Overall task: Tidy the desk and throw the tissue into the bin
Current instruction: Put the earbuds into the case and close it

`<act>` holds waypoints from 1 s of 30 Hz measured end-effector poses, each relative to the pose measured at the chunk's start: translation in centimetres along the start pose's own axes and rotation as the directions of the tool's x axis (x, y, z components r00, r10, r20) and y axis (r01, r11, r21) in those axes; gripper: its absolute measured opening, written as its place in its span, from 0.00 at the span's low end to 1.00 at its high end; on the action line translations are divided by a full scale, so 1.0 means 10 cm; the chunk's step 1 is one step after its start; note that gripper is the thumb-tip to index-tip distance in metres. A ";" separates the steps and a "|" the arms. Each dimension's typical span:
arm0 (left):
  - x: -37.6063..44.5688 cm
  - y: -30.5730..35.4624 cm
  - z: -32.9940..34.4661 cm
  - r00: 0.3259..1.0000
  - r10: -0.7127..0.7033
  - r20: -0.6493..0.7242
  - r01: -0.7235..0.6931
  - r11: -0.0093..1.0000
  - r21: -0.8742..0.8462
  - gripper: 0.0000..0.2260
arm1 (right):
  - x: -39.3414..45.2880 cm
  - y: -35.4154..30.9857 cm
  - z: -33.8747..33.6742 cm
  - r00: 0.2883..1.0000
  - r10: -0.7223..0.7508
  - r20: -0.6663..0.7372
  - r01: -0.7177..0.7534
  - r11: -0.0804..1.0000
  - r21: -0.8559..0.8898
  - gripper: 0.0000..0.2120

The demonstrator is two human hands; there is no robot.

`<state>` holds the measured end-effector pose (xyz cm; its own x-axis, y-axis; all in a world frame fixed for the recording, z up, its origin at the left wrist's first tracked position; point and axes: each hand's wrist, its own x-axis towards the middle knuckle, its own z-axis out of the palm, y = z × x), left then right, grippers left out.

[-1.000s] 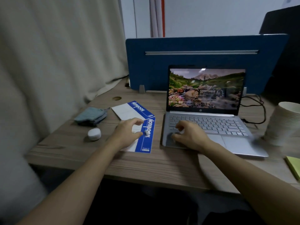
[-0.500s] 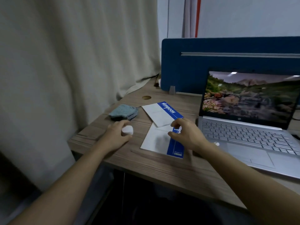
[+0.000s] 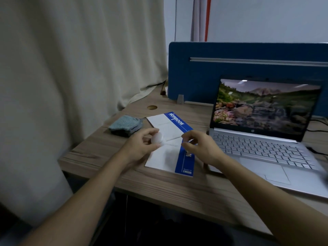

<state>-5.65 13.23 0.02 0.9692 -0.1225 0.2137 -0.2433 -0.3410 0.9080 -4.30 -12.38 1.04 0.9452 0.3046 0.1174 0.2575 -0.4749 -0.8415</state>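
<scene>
Desk: white case in left hand

There is only one view — a wide-angle camera worn on the person's head, looking forward and down across the bench. It sits close: both forearms enter from the near edge of the frame and the two hands meet around the middle, over a notebook. The gaze is turned a little left, so the curtain fills the left half and the bench's left corner lies near, while the laptop runs off the right edge. Far off stand the blue divider and the wall. Edges look soft, perhaps from head motion — fine detail is unclear.
</scene>
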 end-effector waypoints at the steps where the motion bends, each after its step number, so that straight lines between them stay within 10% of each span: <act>1: 0.01 0.06 0.09 1.000 0.007 0.026 -0.006 1.000 -0.025 0.23 | -0.01 0.01 -0.02 1.000 0.006 0.013 -0.006 0.999 0.040 0.09; 15: 0.11 0.28 0.73 0.972 0.106 0.210 -0.050 0.965 -0.257 0.22 | -0.20 0.12 -0.23 0.952 0.094 0.290 -0.268 0.708 0.653 0.17; 30: 0.12 0.28 0.70 0.980 0.061 0.187 0.026 0.902 -0.431 0.17 | -0.19 0.12 -0.26 0.932 0.140 0.335 -0.358 0.505 0.786 0.12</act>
<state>-5.44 5.63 0.36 0.9282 -0.3153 0.1976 -0.1777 0.0910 0.9799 -5.28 -15.66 1.12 0.8496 0.4940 -0.1847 -0.3659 0.3000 -0.8810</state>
